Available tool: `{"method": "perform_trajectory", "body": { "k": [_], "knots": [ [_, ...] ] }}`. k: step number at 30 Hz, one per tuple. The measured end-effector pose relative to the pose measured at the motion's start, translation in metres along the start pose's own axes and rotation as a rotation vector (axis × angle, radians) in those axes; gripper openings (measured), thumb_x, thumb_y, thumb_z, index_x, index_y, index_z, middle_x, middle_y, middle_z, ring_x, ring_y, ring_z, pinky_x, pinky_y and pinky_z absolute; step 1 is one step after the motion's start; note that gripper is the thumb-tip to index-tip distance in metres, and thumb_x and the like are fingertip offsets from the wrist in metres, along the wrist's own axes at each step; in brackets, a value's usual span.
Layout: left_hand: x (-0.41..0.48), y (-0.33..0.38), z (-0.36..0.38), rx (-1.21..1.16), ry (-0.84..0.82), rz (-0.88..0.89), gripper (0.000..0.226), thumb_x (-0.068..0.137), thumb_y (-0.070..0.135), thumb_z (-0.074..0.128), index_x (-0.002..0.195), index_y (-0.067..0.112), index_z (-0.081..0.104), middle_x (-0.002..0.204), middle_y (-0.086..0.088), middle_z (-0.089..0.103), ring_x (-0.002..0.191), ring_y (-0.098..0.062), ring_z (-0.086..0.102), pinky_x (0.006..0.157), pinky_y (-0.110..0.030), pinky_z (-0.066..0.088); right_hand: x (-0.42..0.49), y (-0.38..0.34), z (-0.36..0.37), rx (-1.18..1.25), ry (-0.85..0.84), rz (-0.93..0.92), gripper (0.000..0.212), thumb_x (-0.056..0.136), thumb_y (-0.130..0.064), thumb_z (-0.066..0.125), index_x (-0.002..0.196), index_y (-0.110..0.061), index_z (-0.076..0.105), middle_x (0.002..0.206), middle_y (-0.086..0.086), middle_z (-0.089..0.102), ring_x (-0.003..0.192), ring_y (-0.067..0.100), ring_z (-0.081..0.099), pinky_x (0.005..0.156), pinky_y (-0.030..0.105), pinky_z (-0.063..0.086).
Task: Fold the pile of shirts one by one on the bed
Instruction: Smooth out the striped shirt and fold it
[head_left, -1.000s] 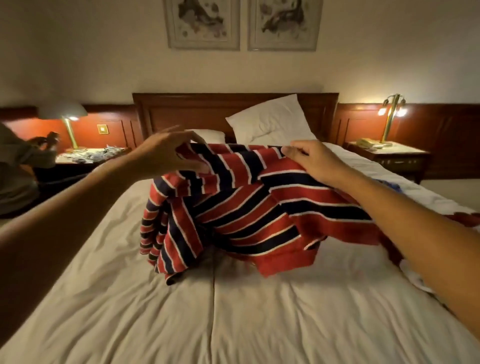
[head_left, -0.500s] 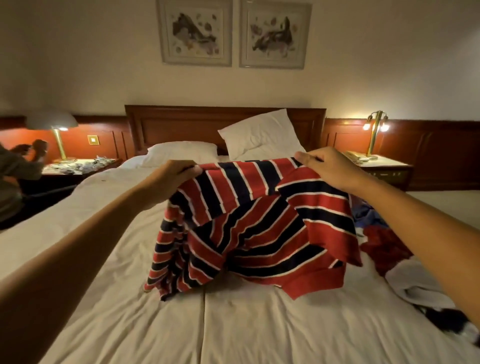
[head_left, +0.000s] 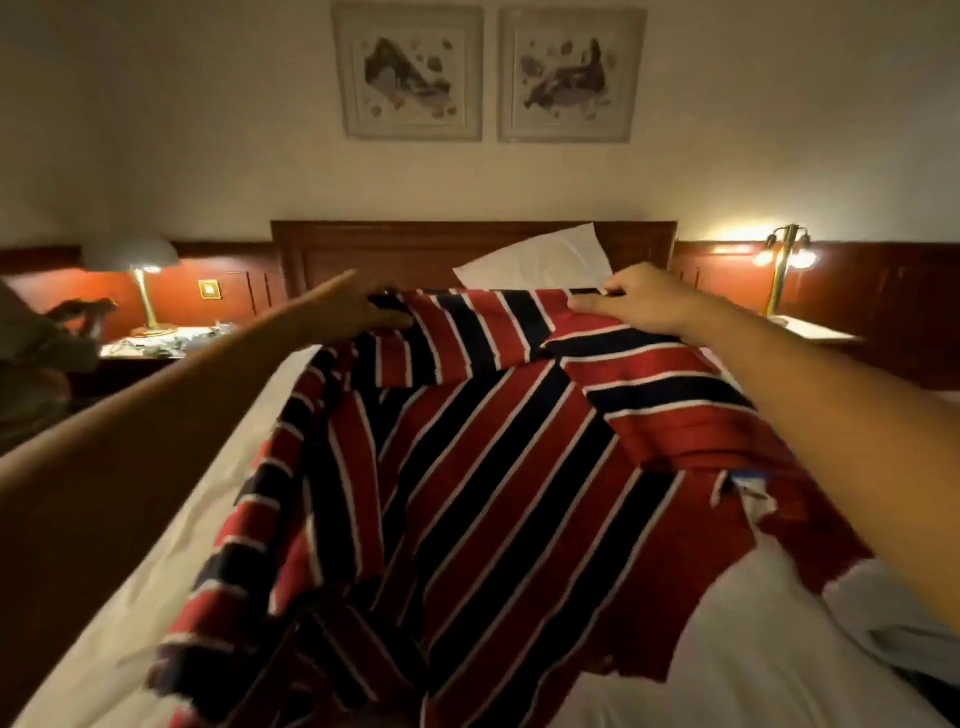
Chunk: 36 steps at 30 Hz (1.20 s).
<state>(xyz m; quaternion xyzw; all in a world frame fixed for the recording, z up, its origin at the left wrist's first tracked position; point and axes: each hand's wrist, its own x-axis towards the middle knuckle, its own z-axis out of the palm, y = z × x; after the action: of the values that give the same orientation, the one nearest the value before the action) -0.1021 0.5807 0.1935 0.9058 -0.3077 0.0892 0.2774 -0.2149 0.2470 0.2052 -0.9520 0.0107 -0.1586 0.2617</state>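
Note:
A red shirt with navy and white stripes (head_left: 493, 467) hangs spread out above the white bed (head_left: 727, 675), held up by its top edge. My left hand (head_left: 353, 312) grips the top edge at the left. My right hand (head_left: 634, 301) pinches the same edge at the right. The shirt's lower part and one sleeve trail down toward the sheet at the lower left. More clothes of the pile (head_left: 831, 530), red and white, lie on the bed at the right, partly hidden under my right arm.
A white pillow (head_left: 540, 257) leans on the wooden headboard (head_left: 415, 249). Nightstands with lit lamps (head_left: 784, 260) flank the bed. Another person (head_left: 36, 343) sits at the far left by the left nightstand (head_left: 156, 345). Two framed pictures hang on the wall.
Both hands have lifted the striped shirt higher and pulled it wider apart, so it now hangs spread open and closer to the camera. The view has tilted upward.

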Motion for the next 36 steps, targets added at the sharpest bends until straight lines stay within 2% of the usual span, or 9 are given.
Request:
{"method": "perform_trajectory", "body": {
  "k": [5,8,13,16,18,20,27,32,36],
  "knots": [
    [-0.018,-0.06,0.11,-0.076,-0.005,-0.086,0.022,0.086,0.016,0.077,0.096,0.031,0.064,0.101,-0.007,0.064,0.084,-0.022,0.066,0.082,-0.041,0.055,0.002,0.051,0.126,-0.128,0.095,0.063,0.035,0.089,-0.049,0.067,0.113,-0.024,0.066,0.116,0.009,0.065,0.111,0.032,0.058,0.095,0.041,0.046],
    [-0.061,-0.057,0.151,-0.211,-0.392,-0.092,0.004,0.091,0.018,0.072,0.094,0.02,0.07,0.093,-0.007,0.071,0.075,-0.007,0.068,0.071,-0.029,0.057,-0.046,0.052,0.2,0.016,-0.07,-0.037,0.029,0.085,-0.05,0.072,0.09,-0.021,0.07,0.089,0.0,0.069,0.085,0.021,0.065,0.082,0.041,0.053],
    [-0.131,-0.075,0.188,0.034,-0.793,-0.12,0.06,0.069,0.058,0.078,0.123,0.038,0.06,0.123,0.016,0.054,0.113,-0.003,0.052,0.099,-0.025,0.047,-0.162,0.05,0.281,0.13,-0.533,-0.032,0.066,0.073,-0.082,0.058,0.115,-0.034,0.07,0.106,-0.021,0.065,0.1,-0.006,0.059,0.093,0.021,0.047],
    [-0.162,-0.107,0.21,0.237,-0.746,-0.152,0.082,0.062,0.07,0.075,0.135,0.041,0.051,0.13,0.017,0.036,0.125,-0.009,0.038,0.111,-0.036,0.038,-0.21,0.062,0.312,-0.009,-0.408,-0.025,0.091,0.057,-0.097,0.041,0.119,-0.035,0.065,0.119,-0.02,0.053,0.114,0.002,0.045,0.102,0.031,0.035],
    [-0.171,-0.119,0.213,0.161,-0.578,-0.111,0.026,0.078,0.045,0.08,0.099,0.042,0.065,0.117,0.01,0.055,0.11,-0.012,0.054,0.099,-0.034,0.046,-0.221,0.066,0.317,0.06,-0.285,-0.039,0.065,0.064,-0.088,0.048,0.089,-0.032,0.068,0.097,-0.018,0.059,0.098,0.002,0.05,0.09,0.031,0.04],
    [-0.172,-0.128,0.208,-0.028,-0.407,-0.155,0.025,0.083,0.025,0.08,0.072,0.043,0.066,0.091,0.013,0.068,0.088,-0.004,0.062,0.083,-0.029,0.049,-0.219,0.065,0.308,0.214,-0.238,-0.032,0.04,0.076,-0.067,0.064,0.073,-0.027,0.065,0.08,-0.01,0.064,0.081,0.004,0.057,0.077,0.029,0.047],
    [-0.162,-0.161,0.153,-0.125,0.107,-0.381,0.007,0.086,0.007,0.076,0.084,0.009,0.069,0.091,-0.011,0.068,0.088,-0.027,0.062,0.072,-0.028,0.043,-0.169,0.114,0.22,0.322,-0.012,0.175,0.017,0.099,-0.018,0.058,0.083,-0.02,0.061,0.084,-0.007,0.066,0.082,0.01,0.06,0.072,0.02,0.041],
    [-0.155,-0.164,0.157,0.207,0.022,-0.354,0.036,0.08,-0.004,0.069,0.093,0.03,0.069,0.107,-0.013,0.059,0.099,-0.033,0.059,0.077,-0.034,0.042,-0.151,0.169,0.169,0.017,0.118,0.481,0.009,0.093,-0.023,0.066,0.088,-0.017,0.061,0.102,0.016,0.071,0.098,0.035,0.064,0.08,0.037,0.045],
    [-0.147,-0.103,0.199,-0.011,-0.22,-0.143,0.034,0.087,0.033,0.075,0.118,0.026,0.065,0.114,0.008,0.055,0.099,-0.012,0.055,0.083,-0.024,0.043,-0.165,0.121,0.207,0.063,0.132,0.28,0.016,0.09,-0.04,0.068,0.092,-0.024,0.065,0.095,-0.003,0.069,0.089,0.02,0.066,0.08,0.036,0.053]
  ]
}}
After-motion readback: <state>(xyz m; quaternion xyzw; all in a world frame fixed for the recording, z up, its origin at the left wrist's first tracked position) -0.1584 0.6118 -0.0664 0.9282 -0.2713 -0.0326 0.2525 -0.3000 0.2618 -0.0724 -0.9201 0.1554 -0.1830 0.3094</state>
